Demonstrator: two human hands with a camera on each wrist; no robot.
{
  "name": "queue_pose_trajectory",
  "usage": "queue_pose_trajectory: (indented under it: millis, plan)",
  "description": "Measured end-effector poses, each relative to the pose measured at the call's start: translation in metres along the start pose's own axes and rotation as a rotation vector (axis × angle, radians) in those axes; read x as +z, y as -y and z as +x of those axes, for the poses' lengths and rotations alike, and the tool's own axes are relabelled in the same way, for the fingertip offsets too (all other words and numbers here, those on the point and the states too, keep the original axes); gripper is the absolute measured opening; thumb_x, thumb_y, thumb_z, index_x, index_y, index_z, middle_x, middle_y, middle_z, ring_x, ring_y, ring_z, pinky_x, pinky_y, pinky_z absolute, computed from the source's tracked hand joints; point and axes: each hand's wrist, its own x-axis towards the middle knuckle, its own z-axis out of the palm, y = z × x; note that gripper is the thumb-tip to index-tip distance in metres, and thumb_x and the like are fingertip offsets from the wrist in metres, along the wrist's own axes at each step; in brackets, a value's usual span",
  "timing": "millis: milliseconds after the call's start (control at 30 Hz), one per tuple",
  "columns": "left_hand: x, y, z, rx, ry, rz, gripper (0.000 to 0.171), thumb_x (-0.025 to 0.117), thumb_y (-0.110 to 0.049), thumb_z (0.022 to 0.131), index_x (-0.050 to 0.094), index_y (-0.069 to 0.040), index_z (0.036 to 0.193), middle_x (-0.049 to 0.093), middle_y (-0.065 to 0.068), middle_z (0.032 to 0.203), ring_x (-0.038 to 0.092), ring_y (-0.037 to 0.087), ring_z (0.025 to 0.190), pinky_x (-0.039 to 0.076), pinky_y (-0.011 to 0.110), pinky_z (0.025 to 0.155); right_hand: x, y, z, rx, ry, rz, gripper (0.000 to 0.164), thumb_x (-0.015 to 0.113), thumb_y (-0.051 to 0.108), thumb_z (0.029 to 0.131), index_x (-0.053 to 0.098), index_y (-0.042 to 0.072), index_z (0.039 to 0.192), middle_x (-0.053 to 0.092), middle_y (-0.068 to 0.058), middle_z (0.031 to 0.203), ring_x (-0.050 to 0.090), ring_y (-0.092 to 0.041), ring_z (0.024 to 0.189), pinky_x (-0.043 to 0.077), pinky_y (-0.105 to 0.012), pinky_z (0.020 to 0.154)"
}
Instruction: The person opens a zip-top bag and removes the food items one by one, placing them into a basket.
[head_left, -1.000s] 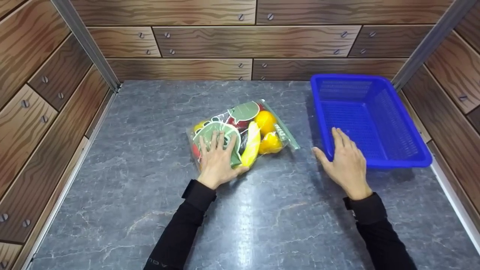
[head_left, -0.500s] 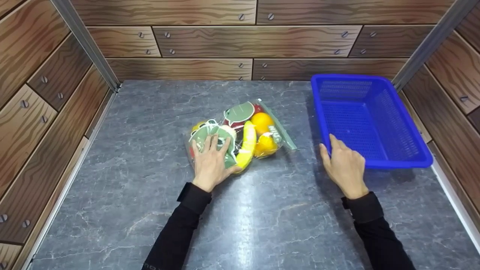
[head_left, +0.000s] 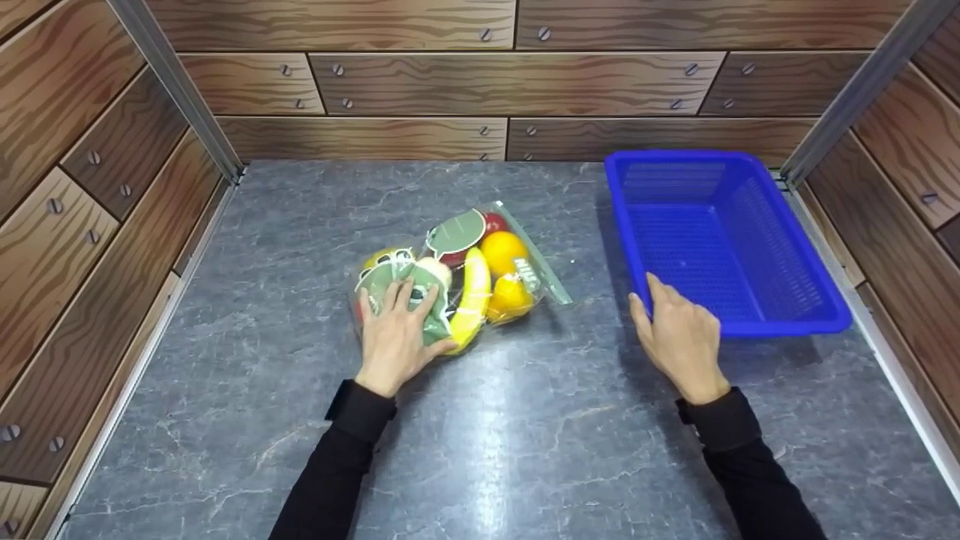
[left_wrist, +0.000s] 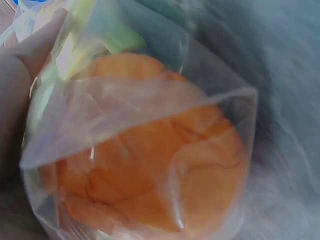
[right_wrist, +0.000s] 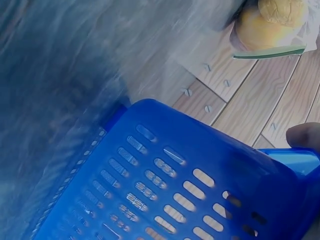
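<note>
A clear zip bag [head_left: 456, 231] printed with green cartoon shapes lies mid-table, filled with several fruits. Inside show a banana [head_left: 474, 289], an orange [head_left: 502, 253] and something red. Spread over the bag's near left part, my left hand [head_left: 394, 330] rests on it with fingers extended. In the left wrist view, a rounded, creased orange item [left_wrist: 150, 175] shows through the plastic. To the right stands a blue perforated plastic basket [head_left: 780, 328]. My right hand [head_left: 681, 341] grips its rim at the near left corner, fingers over the inside and partly hidden.
Wood-patterned panels [head_left: 412, 82] enclose the grey marbled table [head_left: 247, 420] at the back and both sides. The basket's right side stands close to the right panel. Table surface lies between the bag and basket.
My left hand and the bag have slid left and toward me. The right hand has closed on the basket rim, and the basket has shifted slightly left.
</note>
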Motion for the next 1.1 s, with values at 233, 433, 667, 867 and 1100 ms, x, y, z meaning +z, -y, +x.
queue_pose_trajectory:
  millis: [233,433,667,867,1100]
  plan:
    - [-0.004,0.015,-0.014,0.004,-0.029,-0.012,0.089,0.070,-0.073,0.068,0.049,-0.029,0.143,0.050,0.014,0.145,0.043,0.033,0.137,0.020,0.070,0.112,0.001,0.014,-0.006,-0.044,-0.007,0.022,0.041,0.065,0.032,0.091,0.068,0.004,0.121,0.073,-0.018,0.090,0.048,-0.030,0.041,0.039,-0.043,0.041]
    - [-0.009,0.032,-0.027,-0.003,-0.032,-0.029,0.087,0.072,-0.070,0.069,0.050,-0.028,0.142,0.050,0.015,0.145,0.044,0.034,0.136,0.018,0.070,0.113,-0.004,0.027,-0.011,-0.059,0.025,0.053,0.041,0.064,0.032,0.092,0.067,0.004,0.121,0.072,-0.017,0.083,0.045,-0.024,0.041,0.038,-0.039,0.040]
    - [-0.013,0.050,-0.041,-0.002,-0.022,-0.049,0.085,0.071,-0.069,0.071,0.050,-0.028,0.142,0.050,0.015,0.145,0.043,0.034,0.136,0.015,0.070,0.114,-0.005,0.041,-0.017,-0.091,0.040,0.070,0.041,0.064,0.031,0.091,0.067,0.004,0.121,0.069,-0.014,0.074,0.031,-0.012,0.040,0.029,-0.029,0.037]
    - [-0.017,0.060,-0.049,-0.002,-0.009,-0.066,0.083,0.072,-0.068,0.071,0.051,-0.029,0.141,0.050,0.014,0.145,0.042,0.034,0.136,0.014,0.070,0.114,-0.005,0.052,-0.022,-0.129,0.016,0.068,0.042,0.065,0.033,0.091,0.067,0.004,0.121,0.070,-0.015,0.077,0.039,-0.018,0.041,0.034,-0.034,0.039]
    - [-0.025,0.056,-0.049,-0.021,0.016,-0.087,0.086,0.076,-0.064,0.070,0.052,-0.023,0.141,0.049,0.018,0.145,0.042,0.038,0.137,0.011,0.072,0.113,-0.011,0.062,-0.022,-0.127,0.022,0.098,0.046,0.069,0.033,0.088,0.066,0.003,0.123,0.073,-0.017,0.092,0.060,-0.031,0.059,0.048,-0.041,0.052]
